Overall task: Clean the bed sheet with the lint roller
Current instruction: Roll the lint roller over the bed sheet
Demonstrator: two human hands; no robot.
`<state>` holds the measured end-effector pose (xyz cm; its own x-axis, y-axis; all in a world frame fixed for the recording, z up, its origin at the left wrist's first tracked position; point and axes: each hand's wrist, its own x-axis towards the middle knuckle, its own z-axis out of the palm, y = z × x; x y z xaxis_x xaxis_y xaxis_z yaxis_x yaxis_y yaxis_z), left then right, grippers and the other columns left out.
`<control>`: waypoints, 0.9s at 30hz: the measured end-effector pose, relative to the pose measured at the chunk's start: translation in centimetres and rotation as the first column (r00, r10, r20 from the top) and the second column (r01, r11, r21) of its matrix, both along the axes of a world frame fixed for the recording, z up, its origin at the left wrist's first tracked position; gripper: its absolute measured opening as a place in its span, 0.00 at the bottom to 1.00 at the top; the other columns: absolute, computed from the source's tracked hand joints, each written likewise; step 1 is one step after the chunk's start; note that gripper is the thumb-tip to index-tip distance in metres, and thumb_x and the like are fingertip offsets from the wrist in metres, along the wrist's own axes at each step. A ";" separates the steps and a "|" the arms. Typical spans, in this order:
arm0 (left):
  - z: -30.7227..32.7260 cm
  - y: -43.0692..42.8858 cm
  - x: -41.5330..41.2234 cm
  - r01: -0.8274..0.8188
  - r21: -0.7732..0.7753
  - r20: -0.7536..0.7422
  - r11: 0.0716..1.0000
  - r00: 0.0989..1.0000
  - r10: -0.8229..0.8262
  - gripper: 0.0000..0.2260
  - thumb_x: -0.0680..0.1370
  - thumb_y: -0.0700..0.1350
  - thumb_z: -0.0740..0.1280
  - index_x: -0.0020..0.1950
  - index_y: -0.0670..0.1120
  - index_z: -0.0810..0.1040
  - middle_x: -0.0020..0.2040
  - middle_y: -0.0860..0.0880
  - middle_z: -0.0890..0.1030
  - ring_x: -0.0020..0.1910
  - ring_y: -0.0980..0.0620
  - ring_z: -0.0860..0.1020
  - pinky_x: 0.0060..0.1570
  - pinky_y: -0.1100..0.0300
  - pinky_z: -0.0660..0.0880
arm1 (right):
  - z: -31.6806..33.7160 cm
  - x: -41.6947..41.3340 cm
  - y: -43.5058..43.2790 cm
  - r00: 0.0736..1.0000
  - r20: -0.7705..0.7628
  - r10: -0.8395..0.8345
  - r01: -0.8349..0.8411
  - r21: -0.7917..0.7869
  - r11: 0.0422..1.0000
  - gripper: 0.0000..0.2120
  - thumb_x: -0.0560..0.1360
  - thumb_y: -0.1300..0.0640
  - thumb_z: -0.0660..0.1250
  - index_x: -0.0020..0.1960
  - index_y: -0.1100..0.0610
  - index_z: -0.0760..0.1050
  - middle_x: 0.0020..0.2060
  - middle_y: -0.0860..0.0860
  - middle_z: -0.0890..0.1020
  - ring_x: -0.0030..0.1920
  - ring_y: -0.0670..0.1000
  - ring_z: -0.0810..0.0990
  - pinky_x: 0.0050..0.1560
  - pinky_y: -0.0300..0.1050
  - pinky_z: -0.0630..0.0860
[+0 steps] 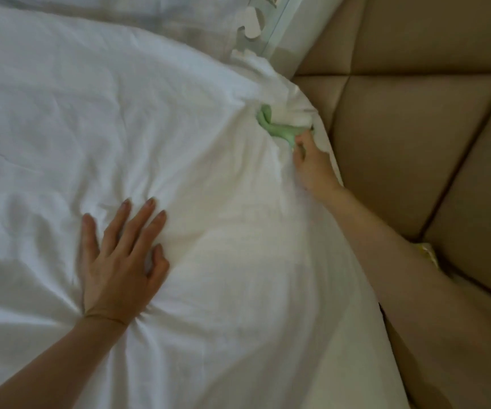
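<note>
The left hand (120, 261) lies flat on the bed sheet (120, 98) at near centre, fingers spread and pressing the cloth taut; the right hand (312, 163) reaches to the far right edge of the bed with its fingers curled round the green handle of the lint roller (276, 126), which sits in a bunch of gathered sheet just beside the tan padded panel (415, 128). The likely trouble is here: the sticky roll may catch the loose folds and drag them up instead of rolling, since the pinning hand is well apart from the roller; the cloth could also pull off the mattress corner; a hard stroke might knock the knuckles on the panel. The roll itself is blurred and hard to tell from the white cloth. No brand, label or writing can be read anywhere.
</note>
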<state>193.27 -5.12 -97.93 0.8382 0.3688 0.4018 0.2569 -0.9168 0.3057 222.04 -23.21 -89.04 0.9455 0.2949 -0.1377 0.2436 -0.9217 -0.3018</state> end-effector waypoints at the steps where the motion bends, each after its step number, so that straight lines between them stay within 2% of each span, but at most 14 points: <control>1: 0.0 -0.1 0.0 -0.003 0.002 0.008 1.000 1.000 0.003 0.20 0.77 0.46 0.57 0.65 0.45 0.78 0.69 0.46 0.74 0.70 0.41 0.70 0.70 0.34 0.55 | -0.1 -2.5 -1.9 1.000 -0.003 -0.004 0.004 -0.022 1.000 0.15 0.82 0.52 0.52 0.67 0.53 0.65 0.39 0.58 0.73 0.38 0.57 0.74 0.36 0.46 0.64; 5: 0.0 -0.2 0.1 -0.002 -0.011 0.023 1.000 1.000 0.002 0.19 0.76 0.45 0.59 0.66 0.44 0.77 0.69 0.46 0.74 0.69 0.40 0.70 0.70 0.33 0.55 | 0.7 -12.3 -9.9 0.999 -0.005 0.038 -0.038 -0.104 0.994 0.17 0.81 0.51 0.54 0.69 0.51 0.66 0.27 0.48 0.70 0.27 0.54 0.71 0.27 0.45 0.59; 7: 0.0 -0.2 0.1 0.003 -0.015 0.020 1.000 1.000 -0.002 0.19 0.76 0.45 0.60 0.66 0.44 0.77 0.69 0.46 0.74 0.69 0.40 0.70 0.70 0.33 0.54 | 1.5 -17.1 -13.8 0.996 -0.036 0.075 -0.081 -0.187 0.979 0.18 0.80 0.50 0.55 0.69 0.50 0.67 0.23 0.46 0.70 0.25 0.52 0.72 0.24 0.47 0.61; 9: 0.0 -0.3 0.1 -0.004 -0.014 0.009 1.000 1.000 0.004 0.19 0.76 0.45 0.59 0.66 0.44 0.77 0.69 0.46 0.74 0.69 0.40 0.70 0.70 0.33 0.54 | 2.3 -20.2 -16.5 0.993 -0.055 0.102 -0.113 -0.264 0.958 0.21 0.79 0.42 0.50 0.68 0.46 0.67 0.23 0.49 0.74 0.22 0.49 0.71 0.23 0.48 0.63; 11: 0.0 -0.3 0.1 -0.012 -0.012 -0.002 1.000 1.000 0.012 0.20 0.76 0.46 0.58 0.66 0.44 0.77 0.69 0.46 0.74 0.69 0.41 0.70 0.70 0.33 0.55 | 2.7 -20.3 -17.0 0.992 -0.027 0.125 -0.128 -0.301 0.945 0.24 0.78 0.37 0.46 0.67 0.44 0.68 0.20 0.47 0.69 0.20 0.50 0.68 0.20 0.46 0.61; 13: 0.0 -0.2 0.1 -0.015 -0.010 -0.007 1.000 1.000 0.015 0.20 0.77 0.46 0.57 0.66 0.44 0.77 0.69 0.46 0.74 0.69 0.41 0.70 0.70 0.33 0.55 | 2.6 -17.5 -14.9 0.992 -0.006 0.123 -0.121 -0.251 0.960 0.18 0.79 0.45 0.56 0.66 0.49 0.71 0.20 0.45 0.63 0.22 0.53 0.68 0.22 0.46 0.59; 14: 0.0 -0.2 0.0 -0.015 -0.009 -0.008 1.000 1.000 0.015 0.20 0.77 0.46 0.57 0.66 0.44 0.78 0.69 0.46 0.74 0.69 0.41 0.71 0.70 0.33 0.56 | 2.3 -15.6 -13.3 0.991 -0.023 0.129 -0.130 -0.218 0.967 0.15 0.80 0.50 0.58 0.64 0.51 0.70 0.21 0.45 0.65 0.23 0.53 0.68 0.24 0.46 0.61; 16: 0.0 -0.2 0.1 -0.016 0.002 -0.005 1.000 1.000 0.016 0.20 0.77 0.46 0.57 0.65 0.45 0.78 0.69 0.46 0.74 0.69 0.41 0.71 0.70 0.33 0.56 | 1.8 -11.1 -9.3 0.992 -0.041 0.116 -0.121 -0.155 0.981 0.11 0.81 0.54 0.56 0.62 0.54 0.68 0.28 0.55 0.74 0.29 0.58 0.73 0.30 0.51 0.69; 18: 0.1 -0.3 0.1 -0.017 0.003 -0.004 1.000 1.000 0.017 0.20 0.77 0.46 0.57 0.65 0.45 0.78 0.69 0.47 0.74 0.69 0.41 0.71 0.70 0.34 0.56 | 1.3 -6.7 -5.3 0.995 0.004 0.102 -0.100 -0.127 0.987 0.10 0.81 0.55 0.54 0.61 0.56 0.66 0.36 0.62 0.77 0.37 0.63 0.76 0.37 0.53 0.71; 21: 0.2 -0.2 0.2 -0.019 0.003 -0.004 1.000 1.000 0.019 0.20 0.77 0.46 0.57 0.65 0.45 0.78 0.69 0.47 0.75 0.69 0.42 0.71 0.70 0.34 0.56 | 0.9 -0.6 0.5 0.998 0.013 0.063 -0.062 -0.066 0.996 0.10 0.81 0.55 0.53 0.59 0.58 0.66 0.40 0.60 0.75 0.43 0.62 0.76 0.43 0.54 0.72; 23: 0.2 -0.2 0.1 -0.016 0.005 -0.002 1.000 1.000 0.016 0.20 0.76 0.45 0.57 0.64 0.45 0.79 0.68 0.47 0.75 0.68 0.41 0.72 0.70 0.34 0.56 | 1.1 3.1 4.0 0.998 0.032 0.058 -0.057 -0.043 0.997 0.12 0.81 0.55 0.53 0.61 0.59 0.66 0.44 0.59 0.74 0.46 0.59 0.75 0.46 0.52 0.72; 25: 0.2 -0.3 0.2 -0.017 0.008 -0.001 1.000 1.000 0.017 0.20 0.76 0.45 0.57 0.64 0.45 0.79 0.68 0.47 0.75 0.68 0.41 0.71 0.70 0.34 0.56 | 1.3 6.3 6.8 0.997 0.052 0.056 -0.054 -0.046 0.997 0.12 0.81 0.56 0.53 0.61 0.60 0.66 0.47 0.58 0.73 0.45 0.55 0.72 0.45 0.48 0.69; 27: 0.1 -0.2 0.2 -0.016 0.009 -0.006 1.000 1.000 0.016 0.20 0.76 0.45 0.57 0.65 0.45 0.79 0.69 0.47 0.75 0.69 0.42 0.71 0.70 0.34 0.56 | 1.2 8.7 8.9 0.999 0.029 0.035 -0.035 -0.011 0.999 0.07 0.80 0.58 0.53 0.55 0.57 0.66 0.46 0.57 0.71 0.44 0.53 0.69 0.40 0.45 0.65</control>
